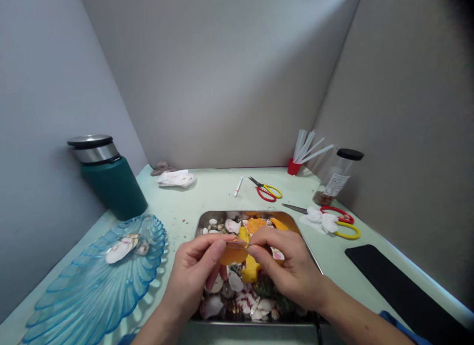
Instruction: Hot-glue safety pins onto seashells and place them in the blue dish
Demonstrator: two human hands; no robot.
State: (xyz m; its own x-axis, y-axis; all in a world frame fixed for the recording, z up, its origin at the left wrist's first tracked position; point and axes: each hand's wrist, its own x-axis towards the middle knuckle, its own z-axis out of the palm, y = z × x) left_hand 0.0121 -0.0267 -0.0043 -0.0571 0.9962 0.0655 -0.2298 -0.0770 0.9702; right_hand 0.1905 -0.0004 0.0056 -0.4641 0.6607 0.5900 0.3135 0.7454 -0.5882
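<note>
Over a metal tray (pixel 202 220) heaped with several seashells, both my hands meet. My left hand (pixel 194 276) pinches an orange scallop shell (pixel 232 255) between thumb and fingers. My right hand (pixel 291 271) is closed in a pinch at the top edge of the same shell; I cannot tell if it holds something small there. To the left lies a blue shell-shaped glass dish (pixel 92 285) with a white shell (pixel 119 250) and a small one in it.
A green flask (pixel 111 179) stands at the back left. Crumpled tissue (pixel 176 179), a white marker (pixel 238 186), two red-and-yellow scissors (pixel 267 191) (pixel 338 221), a red cup of sticks (pixel 296 164), a black-lidded jar (pixel 338 177) and a black phone (pixel 400 285) lie around.
</note>
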